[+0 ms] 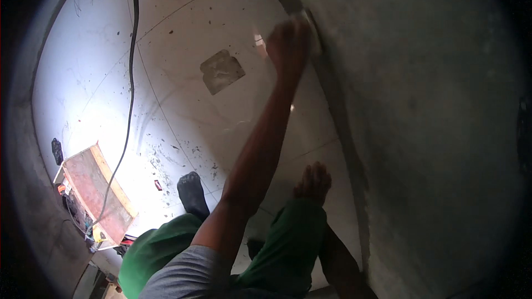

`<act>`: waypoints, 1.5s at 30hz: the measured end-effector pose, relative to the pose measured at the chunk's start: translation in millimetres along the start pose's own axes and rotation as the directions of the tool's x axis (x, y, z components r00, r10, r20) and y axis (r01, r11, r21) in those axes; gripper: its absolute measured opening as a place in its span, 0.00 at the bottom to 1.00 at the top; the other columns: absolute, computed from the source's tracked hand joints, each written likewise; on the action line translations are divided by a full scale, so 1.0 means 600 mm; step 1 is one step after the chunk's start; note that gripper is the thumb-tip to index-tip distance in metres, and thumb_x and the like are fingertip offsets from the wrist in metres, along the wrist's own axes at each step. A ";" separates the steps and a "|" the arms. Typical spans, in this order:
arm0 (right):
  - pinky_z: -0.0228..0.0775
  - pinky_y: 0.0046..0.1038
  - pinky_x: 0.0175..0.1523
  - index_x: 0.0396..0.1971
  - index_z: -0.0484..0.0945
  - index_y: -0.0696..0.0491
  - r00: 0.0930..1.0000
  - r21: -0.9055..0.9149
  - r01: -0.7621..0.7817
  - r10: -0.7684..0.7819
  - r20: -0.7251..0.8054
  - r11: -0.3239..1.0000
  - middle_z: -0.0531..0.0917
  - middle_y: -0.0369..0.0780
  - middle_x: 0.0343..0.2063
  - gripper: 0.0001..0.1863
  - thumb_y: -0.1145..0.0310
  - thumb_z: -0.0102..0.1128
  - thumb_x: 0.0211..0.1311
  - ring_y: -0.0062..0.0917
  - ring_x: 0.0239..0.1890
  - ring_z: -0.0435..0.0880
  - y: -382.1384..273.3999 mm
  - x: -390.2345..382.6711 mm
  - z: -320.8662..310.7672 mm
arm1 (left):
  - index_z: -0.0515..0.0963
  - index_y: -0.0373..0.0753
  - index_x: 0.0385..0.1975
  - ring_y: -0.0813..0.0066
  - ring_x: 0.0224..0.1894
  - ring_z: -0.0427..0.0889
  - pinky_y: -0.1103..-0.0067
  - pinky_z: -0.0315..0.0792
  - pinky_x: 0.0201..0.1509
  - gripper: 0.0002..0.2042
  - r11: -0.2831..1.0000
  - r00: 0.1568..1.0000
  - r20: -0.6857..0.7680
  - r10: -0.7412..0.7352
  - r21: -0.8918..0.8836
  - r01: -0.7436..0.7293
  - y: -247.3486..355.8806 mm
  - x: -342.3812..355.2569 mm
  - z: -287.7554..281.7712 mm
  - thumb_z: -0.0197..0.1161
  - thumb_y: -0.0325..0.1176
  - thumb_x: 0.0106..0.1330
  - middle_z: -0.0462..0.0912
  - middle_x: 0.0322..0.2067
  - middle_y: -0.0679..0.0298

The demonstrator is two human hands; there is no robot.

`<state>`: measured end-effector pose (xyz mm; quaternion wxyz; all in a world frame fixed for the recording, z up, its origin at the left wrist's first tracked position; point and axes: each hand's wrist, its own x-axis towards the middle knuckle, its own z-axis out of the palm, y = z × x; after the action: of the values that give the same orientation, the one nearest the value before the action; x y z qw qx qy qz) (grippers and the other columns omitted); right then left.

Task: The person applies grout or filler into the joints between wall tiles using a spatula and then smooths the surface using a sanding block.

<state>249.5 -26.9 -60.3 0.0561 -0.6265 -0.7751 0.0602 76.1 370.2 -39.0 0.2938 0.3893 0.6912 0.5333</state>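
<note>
A person's left hand (288, 47) grips a blurred, flat, pale-edged tool (313, 32) against the base of a rough grey wall (432, 133); the right hand (313, 181), partly knee-hidden, shows fingers, its grip unclear. Leftward across the white tiled floor (183, 39) lie a grey-brown patch (221, 72), a long black cable (132, 77) and a reddish, wood-edged box (97, 196).

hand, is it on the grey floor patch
No, the hand is at the foot of the wall, apart from the patch.
</note>
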 end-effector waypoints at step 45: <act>0.46 0.70 0.78 0.76 0.66 0.50 0.953 0.265 0.032 -0.110 0.284 0.964 0.63 0.53 0.78 0.35 0.50 0.57 0.75 0.60 0.80 0.57 -0.014 0.162 -0.051 | 0.84 0.36 0.42 0.42 0.39 0.87 0.53 0.77 0.47 0.14 0.970 0.958 0.196 -0.211 0.163 0.180 -0.051 -0.035 0.013 0.57 0.41 0.78 0.87 0.38 0.45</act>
<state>226.1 67.1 -27.4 0.0224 -0.5693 -0.7825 0.2511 86.7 352.6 -70.7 0.3881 0.3936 0.7278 0.4059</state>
